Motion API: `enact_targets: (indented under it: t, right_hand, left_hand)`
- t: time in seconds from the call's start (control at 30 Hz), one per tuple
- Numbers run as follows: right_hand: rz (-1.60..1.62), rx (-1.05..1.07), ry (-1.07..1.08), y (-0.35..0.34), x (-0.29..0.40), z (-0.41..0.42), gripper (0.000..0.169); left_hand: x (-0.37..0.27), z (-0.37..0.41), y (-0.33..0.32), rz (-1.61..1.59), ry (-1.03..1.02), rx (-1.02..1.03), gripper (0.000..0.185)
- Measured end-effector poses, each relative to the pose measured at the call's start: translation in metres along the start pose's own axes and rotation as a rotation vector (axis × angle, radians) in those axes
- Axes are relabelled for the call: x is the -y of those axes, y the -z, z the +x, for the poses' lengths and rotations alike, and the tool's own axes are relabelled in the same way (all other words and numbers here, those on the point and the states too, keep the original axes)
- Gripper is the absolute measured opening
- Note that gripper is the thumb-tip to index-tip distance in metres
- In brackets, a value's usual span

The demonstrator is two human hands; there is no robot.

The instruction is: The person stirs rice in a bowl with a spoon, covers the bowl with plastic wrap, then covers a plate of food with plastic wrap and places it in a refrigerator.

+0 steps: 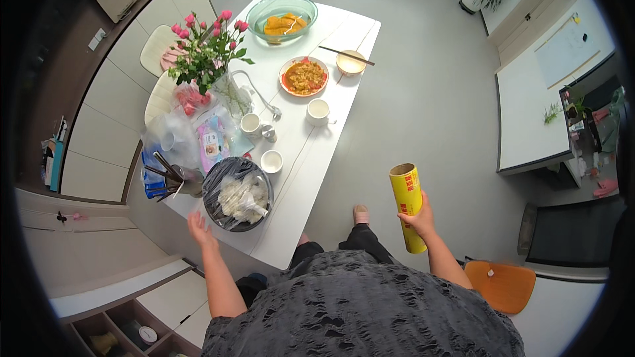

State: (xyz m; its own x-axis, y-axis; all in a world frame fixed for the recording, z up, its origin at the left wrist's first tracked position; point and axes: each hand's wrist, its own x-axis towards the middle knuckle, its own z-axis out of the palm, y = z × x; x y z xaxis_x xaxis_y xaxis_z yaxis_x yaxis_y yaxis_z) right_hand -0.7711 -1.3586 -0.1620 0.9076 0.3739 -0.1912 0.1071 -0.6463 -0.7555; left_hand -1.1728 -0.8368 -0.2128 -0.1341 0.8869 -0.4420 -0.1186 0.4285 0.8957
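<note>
My right hand [420, 217] grips a yellow roll of cling film [410, 201] that bears red writing and is held upright over the floor, right of the table. Its hollow cardboard core shows at the top. With fingers apart and nothing in it, my left hand [201, 230] hovers by the near left edge of the white table [292, 213]. Close to that hand stands a dark round pot [212, 203], covered with clear film. Pale, lumpy food [238, 196] shows at the pot, though I cannot tell whether it lies under or on the film.
Behind the pot are a chopstick holder [191, 181], white cups [272, 161], a mug [317, 111] and pink roses in a glass vase [230, 94]. A plate of cooked food [303, 76], a bowl with chopsticks [350, 63] and a glass basin [255, 20] stand farther off. An orange chair [501, 285] is at right.
</note>
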Motion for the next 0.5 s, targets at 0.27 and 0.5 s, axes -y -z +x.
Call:
enact_targets:
  t: [0.27,0.5]
  right_hand:
    - [0.014,-0.011,0.048,0.093,-0.031,0.104,0.091]
    - [-0.049,0.073,0.135,0.139,-0.038,0.216,0.089]
  left_hand:
    - [-0.040,-0.139,-0.074,0.411,-0.848,-0.336,0.024]
    - [0.073,-0.212,-0.267,0.580,-0.552,0.248,0.048]
